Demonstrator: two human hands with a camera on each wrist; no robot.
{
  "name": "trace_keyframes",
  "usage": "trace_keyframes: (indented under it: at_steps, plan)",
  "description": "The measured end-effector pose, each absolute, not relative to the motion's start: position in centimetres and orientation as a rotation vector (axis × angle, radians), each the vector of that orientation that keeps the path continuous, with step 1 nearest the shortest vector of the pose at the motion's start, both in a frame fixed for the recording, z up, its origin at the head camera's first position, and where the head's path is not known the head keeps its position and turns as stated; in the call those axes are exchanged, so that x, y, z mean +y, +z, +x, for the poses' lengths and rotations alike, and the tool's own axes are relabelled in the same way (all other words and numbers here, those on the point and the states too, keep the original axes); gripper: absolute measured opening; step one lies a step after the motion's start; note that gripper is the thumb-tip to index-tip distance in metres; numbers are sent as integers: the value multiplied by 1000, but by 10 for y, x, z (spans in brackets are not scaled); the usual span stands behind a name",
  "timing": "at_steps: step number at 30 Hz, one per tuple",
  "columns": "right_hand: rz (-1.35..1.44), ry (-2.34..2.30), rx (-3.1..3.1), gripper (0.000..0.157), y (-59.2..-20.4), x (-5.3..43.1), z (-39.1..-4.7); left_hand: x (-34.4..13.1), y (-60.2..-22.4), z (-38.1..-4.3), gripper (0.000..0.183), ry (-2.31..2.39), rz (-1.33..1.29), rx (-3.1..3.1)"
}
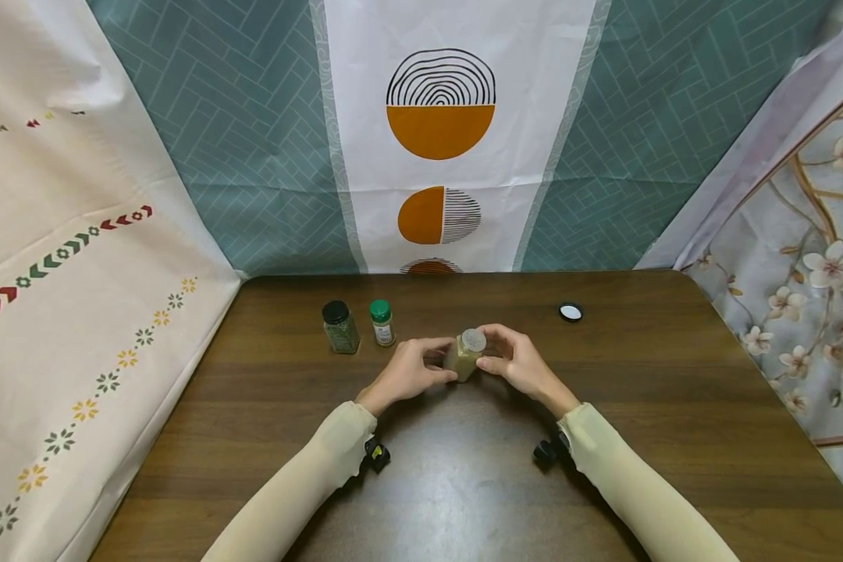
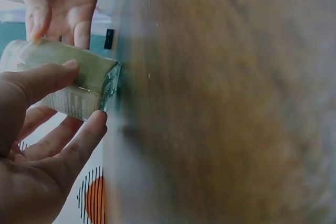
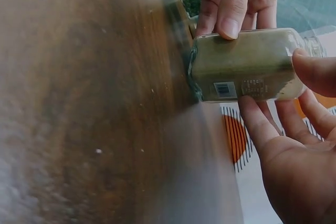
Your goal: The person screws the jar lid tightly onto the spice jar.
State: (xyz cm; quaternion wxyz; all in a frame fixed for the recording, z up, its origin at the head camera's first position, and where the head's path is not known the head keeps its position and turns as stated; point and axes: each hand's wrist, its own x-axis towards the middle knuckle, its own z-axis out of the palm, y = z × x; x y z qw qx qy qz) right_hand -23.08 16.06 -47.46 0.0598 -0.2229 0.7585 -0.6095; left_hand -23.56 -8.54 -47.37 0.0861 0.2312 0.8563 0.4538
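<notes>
Between both hands is a square glass spice jar of pale green-brown powder, its black cap off and a greyish round top showing. My left hand grips it from the left, thumb on one face and fingers on the other, as the left wrist view shows. From the right, my right hand holds it near the neck with thumb and fingers. In the right wrist view a barcode label shows on the jar. In the head view it stands slightly tilted; whether its base touches the table cannot be told.
A black-capped jar of green herbs and a smaller green-capped spice bottle stand left of the hands. A black cap lies at the back right, its white inside up. Patterned cloths hang behind the wooden table.
</notes>
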Motion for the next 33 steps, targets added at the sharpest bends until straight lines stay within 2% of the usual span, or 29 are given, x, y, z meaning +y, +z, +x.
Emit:
trace_keyframes:
  at_steps: [22,33]
  plan:
    - [-807,-1861,2160,47,-478,166,-200,-86,-471,-195,58,1426,673,2502]
    - [-815,-1710,2233,50,-467,169,-184,-89,-467,-182,56,1409,688,2509]
